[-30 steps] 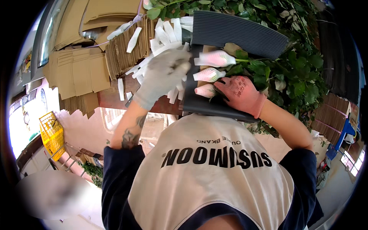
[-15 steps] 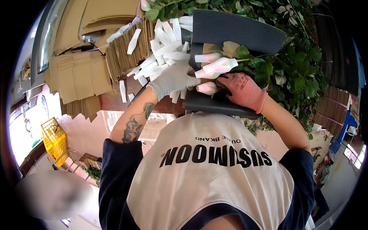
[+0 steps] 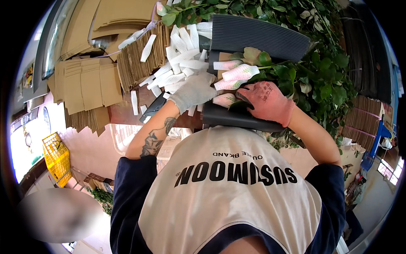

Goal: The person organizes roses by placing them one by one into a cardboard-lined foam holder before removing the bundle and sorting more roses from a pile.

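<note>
Several pinkish flower buds in white foam net sleeves (image 3: 241, 73) lie side by side, heads to the left, on a dark ridged stand. My right hand (image 3: 268, 101), in a pink glove with dark fingertips, is curled closed just right of the lowest netted flower (image 3: 224, 100); its stem is hidden under the glove. My left hand (image 3: 192, 91), in a pale grey glove, has its fingers together at the left tips of the buds. What its fingertips hold, if anything, is hidden. Beyond it spreads a pile of loose white foam net sleeves (image 3: 185, 55).
A black ridged board (image 3: 258, 36) rises behind the buds. Leafy green stems (image 3: 325, 72) crowd the right and far side. Stacked cardboard sheets (image 3: 89, 84) fill the left of the table, near a yellow crate (image 3: 56, 158). Bundled cardboard (image 3: 361, 118) stands far right.
My left hand has drawn slightly back to the left and down from the buds. My right hand stays curled by the lowest flower, almost unmoved.
</note>
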Motion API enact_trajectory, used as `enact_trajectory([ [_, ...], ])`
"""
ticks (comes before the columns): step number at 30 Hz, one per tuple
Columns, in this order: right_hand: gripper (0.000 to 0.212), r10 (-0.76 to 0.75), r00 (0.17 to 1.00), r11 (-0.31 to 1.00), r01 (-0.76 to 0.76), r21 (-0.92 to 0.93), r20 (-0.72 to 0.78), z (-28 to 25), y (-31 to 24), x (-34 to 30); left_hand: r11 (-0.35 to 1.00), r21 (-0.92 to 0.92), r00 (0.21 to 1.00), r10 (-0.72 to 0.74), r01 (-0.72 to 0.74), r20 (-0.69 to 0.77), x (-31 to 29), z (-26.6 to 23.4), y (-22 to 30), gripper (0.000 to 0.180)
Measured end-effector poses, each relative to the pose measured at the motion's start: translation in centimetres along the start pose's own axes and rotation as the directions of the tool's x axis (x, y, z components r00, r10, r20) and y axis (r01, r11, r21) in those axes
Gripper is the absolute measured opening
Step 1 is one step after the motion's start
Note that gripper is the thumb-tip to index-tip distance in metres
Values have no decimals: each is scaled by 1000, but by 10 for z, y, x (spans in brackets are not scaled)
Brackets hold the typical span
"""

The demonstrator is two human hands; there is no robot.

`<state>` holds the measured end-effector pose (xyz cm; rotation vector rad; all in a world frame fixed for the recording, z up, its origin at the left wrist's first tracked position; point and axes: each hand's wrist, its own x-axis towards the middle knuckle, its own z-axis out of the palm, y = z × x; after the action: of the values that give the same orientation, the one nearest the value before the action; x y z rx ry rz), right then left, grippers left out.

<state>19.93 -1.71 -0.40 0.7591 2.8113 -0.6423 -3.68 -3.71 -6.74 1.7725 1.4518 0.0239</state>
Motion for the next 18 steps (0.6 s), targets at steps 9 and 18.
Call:
enact_trajectory([
  [9,43,-54,998,999,54,2,-36,4,5,6,982,-48,968,-169,180,188,-4,-26,19,51],
  [18,53,-2,997,997,-4,79,74,9,4,7,981,-23,971,192,-191,140,-33,-24,8,31],
])
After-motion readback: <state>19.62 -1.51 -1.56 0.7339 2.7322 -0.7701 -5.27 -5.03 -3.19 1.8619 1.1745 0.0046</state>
